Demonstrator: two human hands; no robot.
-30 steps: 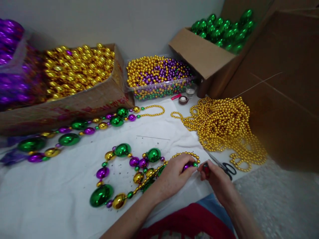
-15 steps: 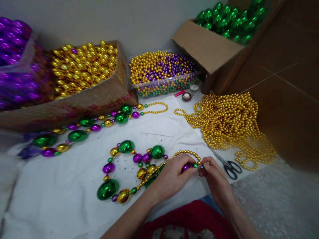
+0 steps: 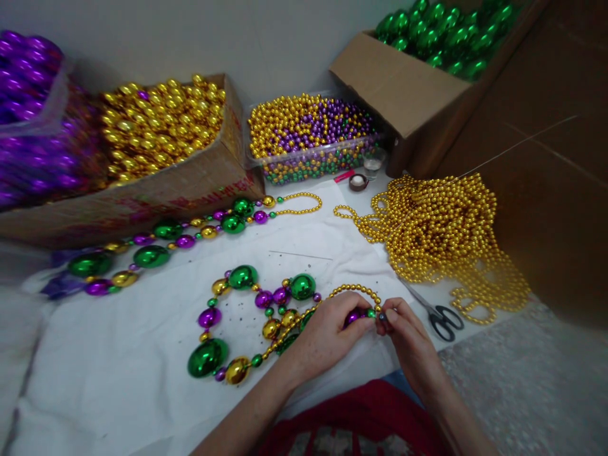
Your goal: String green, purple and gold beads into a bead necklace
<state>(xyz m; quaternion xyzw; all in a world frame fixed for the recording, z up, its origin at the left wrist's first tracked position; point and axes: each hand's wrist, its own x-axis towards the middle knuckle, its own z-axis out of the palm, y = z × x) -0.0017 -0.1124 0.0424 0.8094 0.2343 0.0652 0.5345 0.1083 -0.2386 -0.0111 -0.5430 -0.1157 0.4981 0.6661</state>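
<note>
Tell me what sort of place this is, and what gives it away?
Probably a small bead-craft workshop, or a home work corner: a cardboard box full of large gold beads, a clear tub of small mixed beads, and scissors beside heaped gold strands.

Left hand (image 3: 331,326) palm-down, thumb and fingers pinching; right hand (image 3: 409,332) pinching just beside it, near the surface's (image 3: 128,361) near edge. Forearms bare, angled inward.
</note>
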